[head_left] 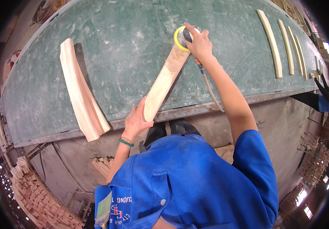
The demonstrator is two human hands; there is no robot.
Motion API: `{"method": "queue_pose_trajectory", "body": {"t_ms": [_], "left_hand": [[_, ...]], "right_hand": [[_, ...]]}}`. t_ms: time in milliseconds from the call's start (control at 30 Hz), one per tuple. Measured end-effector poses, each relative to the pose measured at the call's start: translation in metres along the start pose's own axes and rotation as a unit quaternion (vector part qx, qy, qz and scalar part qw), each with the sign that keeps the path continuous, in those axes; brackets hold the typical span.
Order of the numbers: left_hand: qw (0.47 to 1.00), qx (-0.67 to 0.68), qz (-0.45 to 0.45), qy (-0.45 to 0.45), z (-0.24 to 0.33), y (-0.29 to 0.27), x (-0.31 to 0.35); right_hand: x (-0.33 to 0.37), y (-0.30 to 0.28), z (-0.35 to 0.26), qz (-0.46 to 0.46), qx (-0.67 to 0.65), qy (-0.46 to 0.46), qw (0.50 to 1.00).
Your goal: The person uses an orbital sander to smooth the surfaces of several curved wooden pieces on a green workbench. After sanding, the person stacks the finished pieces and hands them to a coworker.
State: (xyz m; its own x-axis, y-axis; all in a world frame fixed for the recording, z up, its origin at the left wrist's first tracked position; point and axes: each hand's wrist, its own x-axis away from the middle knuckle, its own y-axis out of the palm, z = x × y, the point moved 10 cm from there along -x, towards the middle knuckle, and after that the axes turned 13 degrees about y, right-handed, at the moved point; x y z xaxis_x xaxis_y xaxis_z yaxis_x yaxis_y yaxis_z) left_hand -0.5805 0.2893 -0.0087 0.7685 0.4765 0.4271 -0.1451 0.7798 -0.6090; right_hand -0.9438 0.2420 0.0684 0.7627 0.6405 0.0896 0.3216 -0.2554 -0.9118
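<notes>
We seem mid-sanding, left grip [136, 120] clasping the board [162, 87] near, right grip [200, 45] holding the sander [181, 38] far, smoothed extent unclear.

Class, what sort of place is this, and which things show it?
Probably a woodworking shop: the right hand holds a yellow-rimmed sander, the left hand grips a wooden board, and stacked wood stands lower left.

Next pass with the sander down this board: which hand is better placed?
Probably the right hand: it grips the sander at the far end of the board, while the left hand holds the near end.
</notes>
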Motion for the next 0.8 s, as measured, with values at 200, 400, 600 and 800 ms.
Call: {"method": "queue_pose_trajectory", "body": {"t_ms": [200,400,600,800], "left_hand": [[1.0,-0.012,0.017,0.012,-0.001,-0.001,0.003],[0.999,-0.024,0.023,0.017,-0.002,-0.003,-0.002],[0.999,-0.025,0.017,0.012,-0.006,-0.001,-0.001],[1.0,-0.024,0.014,0.014,-0.005,0.001,-0.003]], "right_hand": [[0.004,0.002,-0.008,0.003,-0.02,-0.018,1.0],[0.009,0.011,-0.011,0.006,-0.003,-0.045,0.999],[0.005,0.012,-0.017,-0.005,-0.006,-0.028,1.0],[-0.01,0.005,-0.017,0.007,-0.003,-0.022,1.0]]}}
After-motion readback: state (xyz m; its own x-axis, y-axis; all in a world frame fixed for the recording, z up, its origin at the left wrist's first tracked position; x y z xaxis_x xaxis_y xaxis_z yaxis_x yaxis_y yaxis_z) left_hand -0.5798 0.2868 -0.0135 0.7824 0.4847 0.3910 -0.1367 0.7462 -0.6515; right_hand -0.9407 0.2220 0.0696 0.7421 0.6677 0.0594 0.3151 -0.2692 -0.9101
